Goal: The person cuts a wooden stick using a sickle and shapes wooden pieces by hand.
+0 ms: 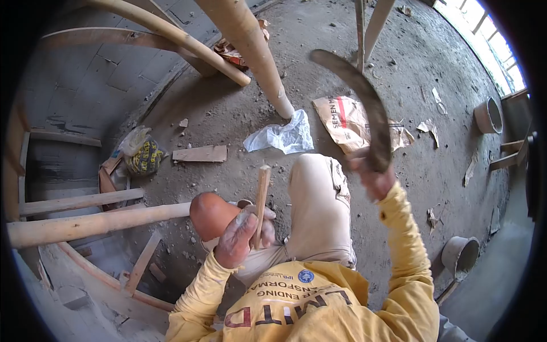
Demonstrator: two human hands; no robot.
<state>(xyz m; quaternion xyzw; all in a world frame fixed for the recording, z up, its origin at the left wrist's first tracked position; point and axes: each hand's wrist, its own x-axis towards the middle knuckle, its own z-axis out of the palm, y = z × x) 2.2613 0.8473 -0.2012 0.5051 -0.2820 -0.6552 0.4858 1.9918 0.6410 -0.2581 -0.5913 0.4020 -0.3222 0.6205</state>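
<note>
My left hand [240,233] is closed around a short wooden stick [262,196], which stands nearly upright above my lap; its upper end looks cut to a blunt point. Raised off to the right, my right hand [373,175] grips a long curved blade like a sickle or machete [370,105]. The blade arcs up and to the left, apart from the stick, and is slightly blurred; its handle is hidden in my fist. Between the two hands lies my bent knee [319,194] in light trousers.
Bamboo poles [250,51] stand and lean ahead and at left. On the dirt floor lie a cement bag [342,122], a clear plastic sheet [282,135], a flat board [199,154] and a stuffed plastic bag [142,157]. Buckets [460,255] stand at right.
</note>
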